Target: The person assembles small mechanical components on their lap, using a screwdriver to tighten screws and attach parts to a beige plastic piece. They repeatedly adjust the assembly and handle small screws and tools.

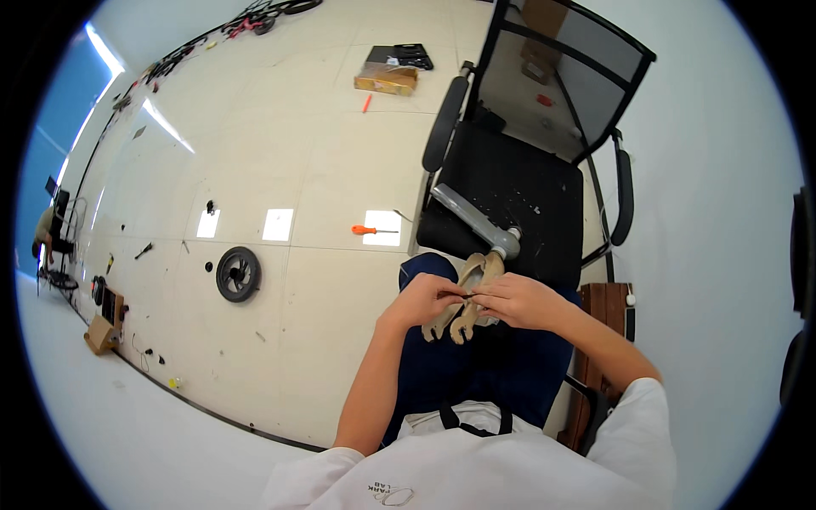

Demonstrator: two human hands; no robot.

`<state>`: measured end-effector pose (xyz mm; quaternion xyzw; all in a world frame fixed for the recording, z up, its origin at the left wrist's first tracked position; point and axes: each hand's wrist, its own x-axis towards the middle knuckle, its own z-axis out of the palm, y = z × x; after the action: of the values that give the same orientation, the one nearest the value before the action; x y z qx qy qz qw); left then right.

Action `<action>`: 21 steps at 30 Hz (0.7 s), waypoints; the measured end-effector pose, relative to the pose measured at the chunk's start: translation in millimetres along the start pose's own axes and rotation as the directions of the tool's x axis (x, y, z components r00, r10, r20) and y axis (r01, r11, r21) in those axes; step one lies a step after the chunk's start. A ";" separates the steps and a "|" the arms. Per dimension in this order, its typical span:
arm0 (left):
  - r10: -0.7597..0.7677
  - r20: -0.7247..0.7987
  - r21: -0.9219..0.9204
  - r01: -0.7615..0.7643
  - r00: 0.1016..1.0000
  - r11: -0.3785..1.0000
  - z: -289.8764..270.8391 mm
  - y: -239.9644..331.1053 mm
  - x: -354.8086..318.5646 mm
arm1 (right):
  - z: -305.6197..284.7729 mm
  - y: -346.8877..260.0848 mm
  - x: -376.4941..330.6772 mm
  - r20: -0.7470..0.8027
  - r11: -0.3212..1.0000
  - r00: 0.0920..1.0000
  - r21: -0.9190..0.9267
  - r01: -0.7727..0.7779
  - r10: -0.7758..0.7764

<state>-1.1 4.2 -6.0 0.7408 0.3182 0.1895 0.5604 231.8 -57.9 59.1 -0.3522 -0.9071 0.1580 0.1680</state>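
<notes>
A fork-shaped part lies across my lap, with two beige legs [464, 326] ending in open slots. Its grey tube [473, 218] leans on the black seat of the office chair [501, 183] in front of me. Over the beige legs, my left hand [423, 301] and my right hand [515, 302] meet fingertip to fingertip, both closed in a pinch. Something small, thin and dark shows between the fingertips; its kind is too small to make out. The fingers cover part of the legs.
On the tiled floor to the left lie a black wheel [238, 274] and an orange-handled screwdriver [365, 229]. Farther off are an opened carton [387, 81] and a black case [412, 56]. A brown wooden box [605, 327] stands at my right, near the white wall.
</notes>
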 end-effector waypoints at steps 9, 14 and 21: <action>0.002 -0.010 -0.011 -0.002 1.000 1.000 1.3 -3.4 -4.2 | 55.4 -11.5 15.8 0.142 0.108 0.557 0.914 -0.392 0.819; 0.050 0.045 0.100 -0.054 0.998 0.994 2.7 -1.5 4.0 | 85.4 -51.7 2.8 0.197 -0.242 0.262 0.958 0.152 0.945; 0.004 0.011 0.014 -0.004 1.000 1.000 -1.8 -6.6 -3.4 | 29.2 -45.0 -3.1 -0.196 0.879 0.857 0.109 -0.463 0.476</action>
<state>-6.4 4.3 -11.4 0.7464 0.3148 0.1844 0.5566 195.4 -96.6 50.6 -0.5728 -0.7649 0.1813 0.2325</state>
